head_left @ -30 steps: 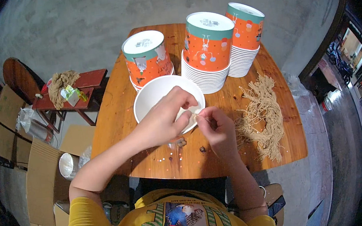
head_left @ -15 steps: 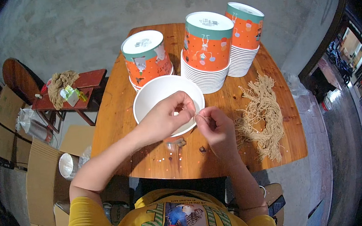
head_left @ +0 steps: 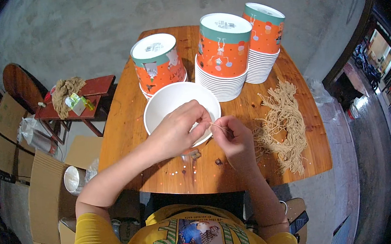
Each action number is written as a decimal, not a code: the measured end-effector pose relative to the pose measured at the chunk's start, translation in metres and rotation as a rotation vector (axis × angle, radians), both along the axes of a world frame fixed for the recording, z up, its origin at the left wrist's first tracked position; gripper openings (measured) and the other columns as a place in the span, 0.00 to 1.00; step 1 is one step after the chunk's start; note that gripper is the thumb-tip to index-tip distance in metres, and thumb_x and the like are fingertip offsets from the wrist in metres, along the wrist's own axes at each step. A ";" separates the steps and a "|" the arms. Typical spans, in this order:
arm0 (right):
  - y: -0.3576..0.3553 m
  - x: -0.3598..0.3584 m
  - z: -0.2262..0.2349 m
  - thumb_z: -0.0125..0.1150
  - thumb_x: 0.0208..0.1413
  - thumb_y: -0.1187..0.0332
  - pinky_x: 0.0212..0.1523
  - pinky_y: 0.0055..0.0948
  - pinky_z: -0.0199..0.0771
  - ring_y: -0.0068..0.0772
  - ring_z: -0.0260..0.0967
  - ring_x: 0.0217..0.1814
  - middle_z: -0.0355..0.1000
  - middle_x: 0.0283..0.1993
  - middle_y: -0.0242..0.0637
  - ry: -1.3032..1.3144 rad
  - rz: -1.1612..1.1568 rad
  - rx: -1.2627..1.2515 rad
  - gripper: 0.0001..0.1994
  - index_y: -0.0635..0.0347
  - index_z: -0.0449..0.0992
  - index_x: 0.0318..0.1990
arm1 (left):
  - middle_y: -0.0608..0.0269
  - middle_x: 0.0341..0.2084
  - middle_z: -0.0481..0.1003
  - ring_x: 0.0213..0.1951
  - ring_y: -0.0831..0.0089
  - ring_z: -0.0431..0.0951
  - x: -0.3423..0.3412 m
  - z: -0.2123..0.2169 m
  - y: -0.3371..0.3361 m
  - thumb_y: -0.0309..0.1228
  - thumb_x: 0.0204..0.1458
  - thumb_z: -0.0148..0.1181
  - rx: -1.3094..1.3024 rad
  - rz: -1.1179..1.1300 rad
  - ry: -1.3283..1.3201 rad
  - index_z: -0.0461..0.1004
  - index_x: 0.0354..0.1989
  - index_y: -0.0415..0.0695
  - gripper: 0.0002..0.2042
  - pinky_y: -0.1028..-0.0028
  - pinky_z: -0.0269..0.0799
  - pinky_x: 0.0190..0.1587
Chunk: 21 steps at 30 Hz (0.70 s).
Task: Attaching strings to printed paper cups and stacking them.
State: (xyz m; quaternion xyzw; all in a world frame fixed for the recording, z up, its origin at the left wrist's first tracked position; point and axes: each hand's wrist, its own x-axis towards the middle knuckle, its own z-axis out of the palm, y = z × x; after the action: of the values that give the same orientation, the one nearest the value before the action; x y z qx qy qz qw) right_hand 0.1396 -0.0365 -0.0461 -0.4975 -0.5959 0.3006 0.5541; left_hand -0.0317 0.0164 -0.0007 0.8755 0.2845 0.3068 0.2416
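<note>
A white paper bucket (head_left: 167, 99) lies with its open mouth facing me. At the right side of its rim, my left hand (head_left: 182, 128) reaches across the mouth with thumb and fingers pinched together. Close beside it, my right hand (head_left: 235, 139) is closed just outside the rim. Between the fingertips runs a thin beige string (head_left: 220, 127), and both hands grip it. Fingers and thumbs hide how the string meets the rim. To the right of my right hand lies a loose bundle of beige strings (head_left: 290, 131).
Stacks of upside-down orange and green paper buckets (head_left: 224, 53) stand at the back of the wooden table (head_left: 121, 129). Small bright specks dot the table's near part. At the left are a red bench (head_left: 91, 92) with cloth on it and cardboard boxes (head_left: 47, 197).
My left hand's fingers have curled down and closed slightly at the rim. The right hand stays almost where it was; the bucket has barely shifted.
</note>
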 end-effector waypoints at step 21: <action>0.000 0.003 0.000 0.58 0.56 0.73 0.26 0.18 0.59 0.12 0.56 0.25 0.63 0.22 0.23 0.149 0.079 -0.085 0.04 0.62 0.70 0.31 | 0.53 0.30 0.71 0.34 0.53 0.74 0.005 0.002 -0.008 0.25 0.52 0.55 0.022 0.009 -0.031 0.68 0.35 0.39 0.05 0.62 0.70 0.36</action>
State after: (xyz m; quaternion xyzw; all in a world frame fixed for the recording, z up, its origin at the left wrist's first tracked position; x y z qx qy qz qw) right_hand 0.1430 -0.0365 -0.0460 -0.4729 -0.5589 0.3835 0.5630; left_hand -0.0264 0.0085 0.0009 0.8720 0.2812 0.3245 0.2350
